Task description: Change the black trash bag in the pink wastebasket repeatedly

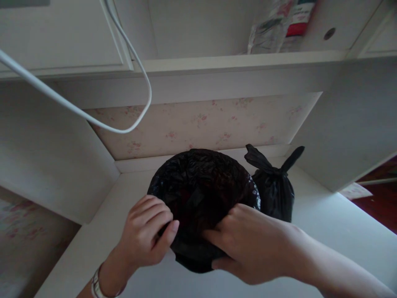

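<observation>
A round bin lined with a black garbage bag (198,178) stands on the white surface in front of me, its mouth facing up. The bag is folded over the rim, and the bin's outer wall is mostly hidden. At the left side of the rim, my left hand (149,231) has its fingers curled closed round the bag's edge. My right hand (238,244) is at the near right rim, gripping the bag with fingers inside the mouth and the thumb outside. Behind it on the right sits a tied black garbage bag (274,194) with two knotted ends sticking up.
A white cable (124,130) hangs in a loop at upper left. Above is a white cabinet shelf (242,62) with plastic-wrapped packages (269,33) and a red-and-white item (299,25). White side panels (350,124) flank the white surface (325,207).
</observation>
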